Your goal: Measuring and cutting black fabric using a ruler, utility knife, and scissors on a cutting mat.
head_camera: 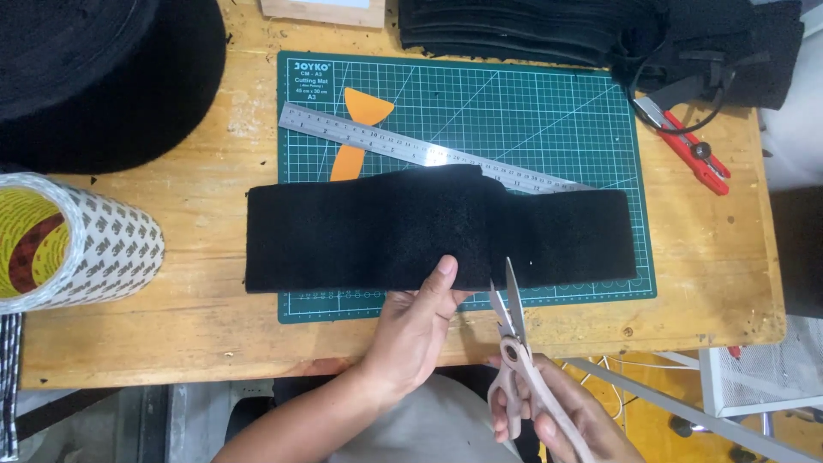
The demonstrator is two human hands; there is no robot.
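Observation:
A long strip of black felt-like fabric point(360, 227) lies across a green cutting mat point(549, 111) on a wooden table. My left hand point(420, 321) pinches the strip's near edge, thumb on top. My right hand point(566, 420) holds pale-handled scissors point(514, 343), blades slightly apart and pointing at the strip's near edge just right of my left thumb. A steel ruler point(411, 147) lies slanted on the mat, partly under the fabric, over an orange paper shape point(360, 129).
A big roll of patterned tape point(77, 240) sits at the left edge. Black fabric rolls point(94, 69) and stacked black strips point(600, 30) fill the far side. A red-handled tool point(694, 150) lies at the right. The table edge point(257, 364) is near me.

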